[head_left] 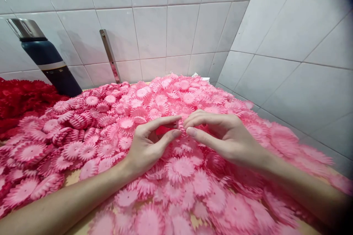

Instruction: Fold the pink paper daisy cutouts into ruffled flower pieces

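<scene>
Over the middle of a big pile of pink flower pieces [182, 167], my two hands nearly meet at the fingertips. My left hand [154, 137] pinches a small pink flower piece [178, 124] between thumb and forefinger, seen edge-on and mostly hidden. Right beside it, my right hand [220, 132] has its thumb and curled fingers drawn together. Whatever its fingertips may hold is too small to make out against the pink behind. The loose pieces are round, with fringed edges, and many show a tiny centre hole.
A dark blue bottle [52, 58] with a steel cap stands at the back left, next to a heap of deep red pieces [24, 99]. A metal strip [109, 53] leans against the tiled wall [150, 25]. Another tiled wall [298, 36] bounds the right side.
</scene>
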A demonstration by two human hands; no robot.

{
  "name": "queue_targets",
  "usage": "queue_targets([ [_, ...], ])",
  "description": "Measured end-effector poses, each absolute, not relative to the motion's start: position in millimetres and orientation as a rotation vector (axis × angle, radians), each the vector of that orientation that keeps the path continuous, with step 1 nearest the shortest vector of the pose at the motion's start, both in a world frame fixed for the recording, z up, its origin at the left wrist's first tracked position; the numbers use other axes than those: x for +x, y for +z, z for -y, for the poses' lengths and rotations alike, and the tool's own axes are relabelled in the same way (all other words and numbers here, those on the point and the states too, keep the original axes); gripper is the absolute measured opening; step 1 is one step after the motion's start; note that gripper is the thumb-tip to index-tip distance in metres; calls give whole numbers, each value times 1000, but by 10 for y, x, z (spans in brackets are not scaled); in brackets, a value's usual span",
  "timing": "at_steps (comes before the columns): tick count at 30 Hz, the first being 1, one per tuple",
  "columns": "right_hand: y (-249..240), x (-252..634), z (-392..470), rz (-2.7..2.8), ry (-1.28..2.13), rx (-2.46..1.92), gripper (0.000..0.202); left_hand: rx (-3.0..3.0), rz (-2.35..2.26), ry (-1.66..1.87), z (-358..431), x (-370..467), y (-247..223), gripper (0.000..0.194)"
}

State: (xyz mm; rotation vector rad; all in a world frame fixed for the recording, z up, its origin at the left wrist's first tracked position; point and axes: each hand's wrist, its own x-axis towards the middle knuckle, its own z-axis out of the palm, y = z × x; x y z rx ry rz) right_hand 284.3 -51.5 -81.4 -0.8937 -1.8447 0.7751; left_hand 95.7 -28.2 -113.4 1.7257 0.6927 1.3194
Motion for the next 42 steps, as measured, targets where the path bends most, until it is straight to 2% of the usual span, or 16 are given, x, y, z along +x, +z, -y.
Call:
queue_targets([
  [6,-827,2843,519,1840,786,-937,11,1751,-726,1280,288,944,-1117,20],
  [17,-805,2872,512,1826,861,-937,12,1719,-680,1251,300,955,-1091,28],
  [24,-817,2864,513,1847,865,-910,11,1729,-822,1289,288,953,-1118,16],
  [29,-817,2855,512,1836,882,-958,13,1648,-701,1304,291,969,-1107,30],
  [33,-819,2852,507,1820,914,-973,13,1683,-613,1259,301,974,-1099,27],
  [38,-796,2853,512,1813,938,-985,16,1555,-572,1189,307,969,-1131,40],
  [42,-788,2850,521,1823,945,-1002,17,1530,-647,1213,303,954,-1140,36],
])
